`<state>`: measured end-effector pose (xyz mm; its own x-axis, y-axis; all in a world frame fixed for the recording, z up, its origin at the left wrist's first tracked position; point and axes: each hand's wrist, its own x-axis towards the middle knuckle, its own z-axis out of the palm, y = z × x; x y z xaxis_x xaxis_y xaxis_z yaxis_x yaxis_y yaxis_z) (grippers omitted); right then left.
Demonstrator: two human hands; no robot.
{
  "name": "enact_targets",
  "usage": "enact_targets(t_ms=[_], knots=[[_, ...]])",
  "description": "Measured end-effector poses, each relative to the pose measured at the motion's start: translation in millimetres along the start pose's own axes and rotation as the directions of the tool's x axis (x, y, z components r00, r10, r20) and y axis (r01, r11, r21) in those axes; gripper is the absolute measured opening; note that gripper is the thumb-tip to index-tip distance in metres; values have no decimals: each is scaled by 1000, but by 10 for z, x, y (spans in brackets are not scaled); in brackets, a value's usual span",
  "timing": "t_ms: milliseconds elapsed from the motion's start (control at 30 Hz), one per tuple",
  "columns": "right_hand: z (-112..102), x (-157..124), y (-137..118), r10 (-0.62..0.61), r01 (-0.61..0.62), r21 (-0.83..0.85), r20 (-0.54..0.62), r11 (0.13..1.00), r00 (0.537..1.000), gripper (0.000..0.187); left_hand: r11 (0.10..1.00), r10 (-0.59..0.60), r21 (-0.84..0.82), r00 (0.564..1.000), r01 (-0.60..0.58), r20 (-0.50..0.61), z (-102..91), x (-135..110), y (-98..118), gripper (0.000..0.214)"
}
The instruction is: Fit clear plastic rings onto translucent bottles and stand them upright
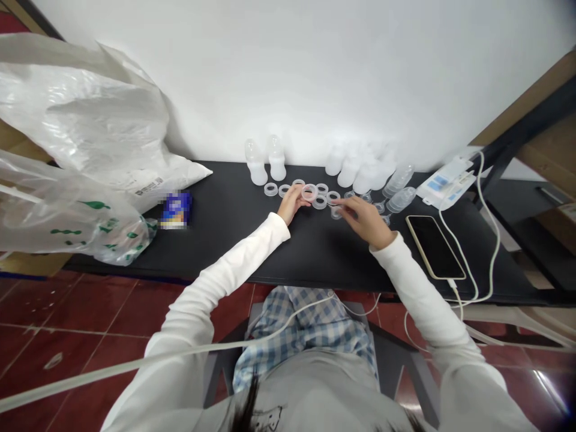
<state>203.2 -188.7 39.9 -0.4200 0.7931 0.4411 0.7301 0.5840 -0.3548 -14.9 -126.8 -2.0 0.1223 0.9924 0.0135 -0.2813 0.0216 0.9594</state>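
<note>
Ring (315, 192), one, translucent, is pinched in the left hand (292, 203); the right hand (363, 218) has its fingertips close together, whether on anything I cannot tell. Six or so loose rings (270, 194) lie on the bench (225, 228) around the left fingertips; two bottles (257, 171) stand beyond that hand, one phone (435, 247) lies right of the other.

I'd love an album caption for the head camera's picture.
Left hand holding a translucent ring, right hand nearby, white bottles behind on a black table.
</note>
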Motion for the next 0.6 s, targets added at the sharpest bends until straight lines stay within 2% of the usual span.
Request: enact_targets(t_ms=[100, 200, 333, 467, 600], knots=[[197, 275, -108, 72, -31, 292, -131, 956, 989, 23, 999, 35, -29, 999, -34, 26, -26, -31, -33, 29], [364, 456, -154, 144, -65, 420, -159, 905, 977, 24, 996, 86, 13, 996, -87, 37, -43, -42, -40, 32], [420, 511, -173, 147, -49, 475, -172, 879, 974, 23, 990, 123, 76, 992, -122, -8, -66, -17, -45, 33], [404, 483, -199, 88, 24, 481, -209, 876, 974, 24, 993, 115, 42, 992, -112, -53, -83, 1, -53, 31], [469, 496, -185, 64, 48, 436, -239, 899, 969, 20, 992, 122, -33, 992, -122, 7, -76, -22, -40, 37]])
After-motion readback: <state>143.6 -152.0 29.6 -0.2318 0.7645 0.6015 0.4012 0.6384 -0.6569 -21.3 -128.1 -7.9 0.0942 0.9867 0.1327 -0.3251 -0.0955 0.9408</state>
